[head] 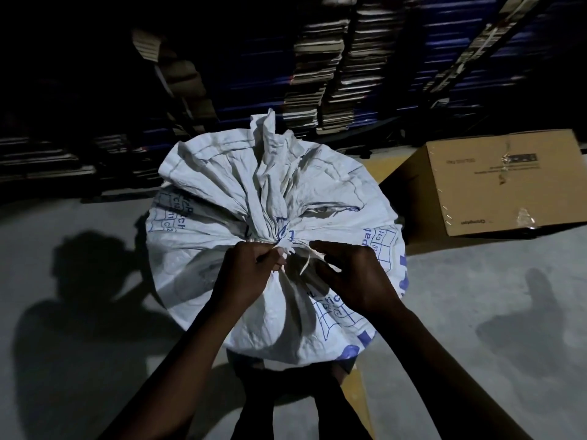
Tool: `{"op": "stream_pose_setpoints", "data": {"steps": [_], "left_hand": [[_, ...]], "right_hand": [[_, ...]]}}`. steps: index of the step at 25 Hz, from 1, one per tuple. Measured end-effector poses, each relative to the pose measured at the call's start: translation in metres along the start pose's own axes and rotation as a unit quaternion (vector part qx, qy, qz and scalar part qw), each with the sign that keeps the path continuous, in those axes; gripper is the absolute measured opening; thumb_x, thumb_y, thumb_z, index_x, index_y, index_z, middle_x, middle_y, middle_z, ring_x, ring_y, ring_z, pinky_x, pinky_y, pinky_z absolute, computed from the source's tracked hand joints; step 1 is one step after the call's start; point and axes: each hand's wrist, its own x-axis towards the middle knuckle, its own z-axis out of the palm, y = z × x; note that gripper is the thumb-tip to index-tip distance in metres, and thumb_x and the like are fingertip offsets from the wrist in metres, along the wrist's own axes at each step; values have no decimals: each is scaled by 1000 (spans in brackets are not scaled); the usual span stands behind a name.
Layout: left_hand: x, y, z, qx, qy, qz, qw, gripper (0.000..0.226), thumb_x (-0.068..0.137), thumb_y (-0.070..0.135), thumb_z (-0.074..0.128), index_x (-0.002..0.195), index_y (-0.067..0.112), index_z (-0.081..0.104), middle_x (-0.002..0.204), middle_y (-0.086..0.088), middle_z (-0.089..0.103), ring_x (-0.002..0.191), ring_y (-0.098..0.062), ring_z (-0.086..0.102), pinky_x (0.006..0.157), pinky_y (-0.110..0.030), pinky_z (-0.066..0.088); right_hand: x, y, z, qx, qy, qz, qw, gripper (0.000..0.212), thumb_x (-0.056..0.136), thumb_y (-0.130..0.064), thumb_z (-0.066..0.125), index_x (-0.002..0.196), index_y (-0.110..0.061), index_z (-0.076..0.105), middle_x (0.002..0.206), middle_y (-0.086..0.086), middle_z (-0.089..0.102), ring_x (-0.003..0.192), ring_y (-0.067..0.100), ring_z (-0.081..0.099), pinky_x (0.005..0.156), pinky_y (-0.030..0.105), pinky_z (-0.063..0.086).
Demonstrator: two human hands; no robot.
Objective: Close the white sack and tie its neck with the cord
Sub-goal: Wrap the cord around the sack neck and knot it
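Note:
A full white woven sack with blue print stands upright on the floor below me. Its mouth is gathered into a bunched neck, and the loose top fans up and away from me. A thin pale cord runs around the neck, with a loose end hanging down between my hands. My left hand grips the cord and the gathered cloth on the left side of the neck. My right hand pinches the cord on the right side, its fingers curled.
A brown cardboard box sits on the floor to the right of the sack. Tall stacks of flattened cardboard rise behind it in the dark. The floor is grey concrete with a yellow painted line.

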Motion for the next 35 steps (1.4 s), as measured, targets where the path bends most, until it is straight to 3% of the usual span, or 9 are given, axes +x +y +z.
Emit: {"op": "stream_pose_setpoints", "data": {"steps": [3, 8, 13, 16, 21, 25, 29, 32, 35], "left_hand": [[1, -3, -2, -15, -7, -8, 1000, 38, 80, 54, 65, 86, 20, 82, 79, 5, 82, 81, -12, 79, 86, -51, 62], [5, -7, -2, -2, -6, 2, 1000, 25, 90, 37, 69, 88, 16, 83, 70, 5, 80, 72, -7, 77, 80, -45, 63], [4, -2, -3, -56, -33, -31, 997, 21, 98, 15, 67, 83, 11, 81, 81, -14, 80, 73, -17, 75, 73, -27, 58], [4, 0, -8, -65, -39, -25, 997, 22, 100, 13, 64, 91, 0, 80, 87, -19, 80, 79, -27, 77, 71, -21, 58], [5, 5, -10, -78, -52, -30, 995, 20, 100, 11, 63, 98, -1, 79, 91, -23, 79, 78, -22, 76, 70, -20, 58], [7, 2, -10, -76, -54, -23, 995, 21, 100, 13, 64, 97, 0, 80, 89, -20, 80, 83, -29, 78, 76, -30, 59], [6, 3, -10, -69, -51, -24, 996, 20, 100, 12, 64, 96, 1, 80, 89, -21, 80, 78, -23, 78, 71, -21, 58], [5, 3, -9, -62, -46, -25, 997, 21, 99, 12, 64, 96, -1, 80, 87, -19, 80, 82, -31, 78, 74, -28, 60], [5, 1, -8, -55, -36, -24, 998, 23, 99, 14, 66, 91, -1, 81, 83, -18, 80, 79, -29, 78, 76, -31, 60]], "right_hand": [[4, -3, -6, -76, -12, -89, 993, 25, 96, -26, 68, 119, -36, 66, 107, -6, 77, 97, 11, 73, 79, 33, 56], [7, -1, 5, -164, -26, -120, 979, 29, 100, -43, 55, 124, -32, 67, 115, -8, 74, 99, 19, 73, 75, 39, 57], [17, -1, 10, -107, 23, -79, 991, 41, 95, -50, 50, 93, -18, 75, 83, 4, 76, 76, 22, 73, 66, 40, 55], [25, -2, 6, -81, 5, -67, 994, 29, 96, -41, 59, 90, -19, 77, 75, 2, 75, 66, 15, 70, 65, 38, 54], [34, -1, -7, -83, -39, -55, 994, 17, 93, -33, 72, 91, -18, 79, 73, 1, 75, 64, 15, 67, 65, 36, 51], [40, 0, -13, -82, -75, -73, 991, 19, 93, -33, 72, 89, -15, 78, 75, 3, 75, 65, 17, 68, 64, 33, 49], [44, 4, -15, -94, -101, -89, 986, 17, 92, -33, 75, 93, -17, 80, 82, -1, 79, 72, 10, 73, 67, 24, 52], [48, 4, -9, -118, -113, -83, 983, 30, 92, -47, 65, 87, -20, 77, 77, -2, 76, 68, 13, 68, 68, 34, 53], [50, -2, -2, -140, -97, -71, 983, 46, 84, -57, 49, 69, -17, 65, 61, 4, 60, 58, 23, 50, 61, 37, 47]]}}
